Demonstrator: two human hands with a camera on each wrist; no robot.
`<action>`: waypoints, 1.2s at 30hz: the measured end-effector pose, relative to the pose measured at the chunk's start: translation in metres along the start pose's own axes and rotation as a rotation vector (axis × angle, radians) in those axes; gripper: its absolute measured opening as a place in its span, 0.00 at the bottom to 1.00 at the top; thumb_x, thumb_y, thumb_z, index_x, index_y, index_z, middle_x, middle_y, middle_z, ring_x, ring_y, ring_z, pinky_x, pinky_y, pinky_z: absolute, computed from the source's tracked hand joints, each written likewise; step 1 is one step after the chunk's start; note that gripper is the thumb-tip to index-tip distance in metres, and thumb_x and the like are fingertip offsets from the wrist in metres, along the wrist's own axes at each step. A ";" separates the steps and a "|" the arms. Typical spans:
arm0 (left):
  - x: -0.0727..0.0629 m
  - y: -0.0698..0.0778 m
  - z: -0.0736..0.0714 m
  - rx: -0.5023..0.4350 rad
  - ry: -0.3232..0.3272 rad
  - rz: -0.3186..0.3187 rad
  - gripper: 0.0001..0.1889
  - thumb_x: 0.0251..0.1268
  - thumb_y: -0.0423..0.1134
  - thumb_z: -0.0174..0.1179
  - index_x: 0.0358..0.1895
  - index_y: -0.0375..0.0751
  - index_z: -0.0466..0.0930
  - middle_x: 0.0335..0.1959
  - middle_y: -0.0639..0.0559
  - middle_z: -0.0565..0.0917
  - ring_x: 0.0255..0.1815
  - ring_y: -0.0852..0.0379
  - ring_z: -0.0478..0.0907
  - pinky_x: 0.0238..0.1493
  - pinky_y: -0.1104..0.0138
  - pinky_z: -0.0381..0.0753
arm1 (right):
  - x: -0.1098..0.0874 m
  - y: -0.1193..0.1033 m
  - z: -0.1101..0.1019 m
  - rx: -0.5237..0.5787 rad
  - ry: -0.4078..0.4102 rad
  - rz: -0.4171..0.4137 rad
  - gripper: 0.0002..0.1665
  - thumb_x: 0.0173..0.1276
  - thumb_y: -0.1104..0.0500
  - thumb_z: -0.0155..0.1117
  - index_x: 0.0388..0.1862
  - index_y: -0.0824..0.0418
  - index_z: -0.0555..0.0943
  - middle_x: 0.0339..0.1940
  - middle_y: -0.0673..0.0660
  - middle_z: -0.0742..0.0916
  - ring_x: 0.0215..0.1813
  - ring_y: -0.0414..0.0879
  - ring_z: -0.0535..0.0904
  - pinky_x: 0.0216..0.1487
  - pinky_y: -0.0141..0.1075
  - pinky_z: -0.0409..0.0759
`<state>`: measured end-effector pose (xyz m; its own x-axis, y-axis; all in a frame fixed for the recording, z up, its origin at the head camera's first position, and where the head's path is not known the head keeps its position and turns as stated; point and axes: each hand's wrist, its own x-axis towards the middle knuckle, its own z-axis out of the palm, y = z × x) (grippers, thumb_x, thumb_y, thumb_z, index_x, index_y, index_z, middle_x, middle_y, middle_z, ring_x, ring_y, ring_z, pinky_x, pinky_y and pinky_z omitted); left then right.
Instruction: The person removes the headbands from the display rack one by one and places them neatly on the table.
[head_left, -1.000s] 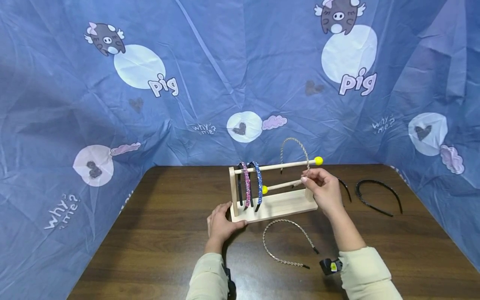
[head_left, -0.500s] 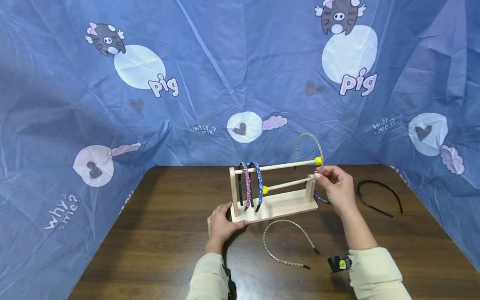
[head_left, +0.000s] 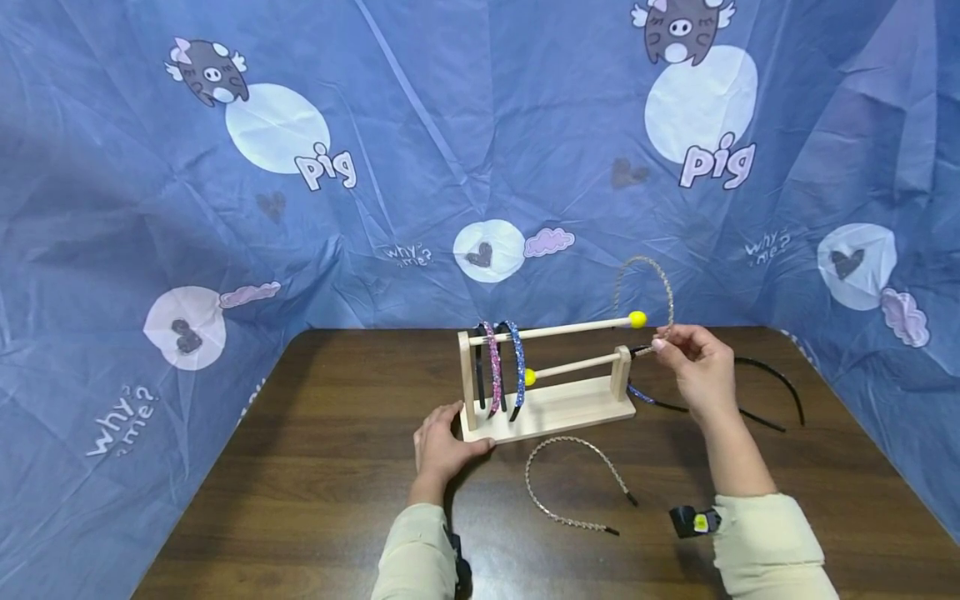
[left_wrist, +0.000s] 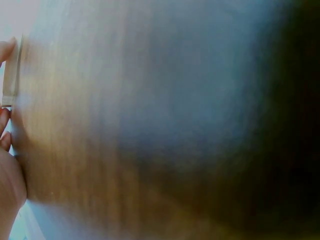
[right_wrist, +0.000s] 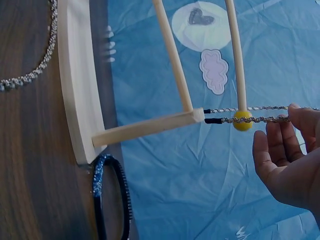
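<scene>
My left hand grips the left end of a wooden headband rack, thumb along the front edge; the left wrist view catches only part of this hand. My right hand pinches a thin gold braided headband between thumb and fingers. That headband stands arched upward, just right of the yellow ball at the upper rod's end. One black tip is close to the rack's short post. On the upper rod's left part hang a pink glittery headband and a blue glittery headband.
Another gold braided headband lies on the table before the rack. Behind the short post lies a second blue glittery headband, partly hidden. A black headband rests at the right, partly behind my wrist. A printed blue cloth surrounds the table.
My right hand has moved rightward with the gold braided headband, from over the upper rod to past its yellow ball. The left hand and the rack have stayed in place.
</scene>
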<state>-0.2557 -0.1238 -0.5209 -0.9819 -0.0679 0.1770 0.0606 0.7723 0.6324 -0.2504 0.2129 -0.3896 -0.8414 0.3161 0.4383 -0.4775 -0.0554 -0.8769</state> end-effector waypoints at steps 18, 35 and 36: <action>-0.001 0.001 -0.003 -0.013 -0.003 0.002 0.47 0.29 0.59 0.73 0.60 0.41 0.73 0.58 0.43 0.74 0.61 0.46 0.65 0.61 0.51 0.56 | -0.009 0.002 -0.015 -0.032 0.071 0.040 0.07 0.54 0.81 0.60 0.27 0.73 0.76 0.29 0.50 0.85 0.31 0.39 0.80 0.31 0.24 0.77; -0.001 0.001 -0.001 -0.031 -0.004 0.008 0.47 0.29 0.59 0.73 0.60 0.40 0.73 0.58 0.43 0.74 0.62 0.45 0.65 0.61 0.51 0.56 | -0.029 0.053 -0.062 -0.088 -0.012 -0.071 0.07 0.54 0.70 0.69 0.32 0.70 0.81 0.35 0.54 0.86 0.36 0.40 0.82 0.34 0.25 0.78; -0.001 0.000 -0.001 -0.031 -0.001 0.008 0.47 0.29 0.59 0.73 0.60 0.40 0.73 0.58 0.43 0.74 0.62 0.45 0.65 0.61 0.51 0.56 | -0.035 0.036 -0.054 -0.098 -0.014 -0.069 0.06 0.54 0.72 0.68 0.31 0.70 0.81 0.34 0.52 0.86 0.35 0.38 0.81 0.34 0.23 0.77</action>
<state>-0.2546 -0.1239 -0.5202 -0.9814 -0.0609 0.1818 0.0743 0.7531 0.6537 -0.2245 0.2514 -0.4470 -0.8111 0.3027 0.5006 -0.5083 0.0590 -0.8592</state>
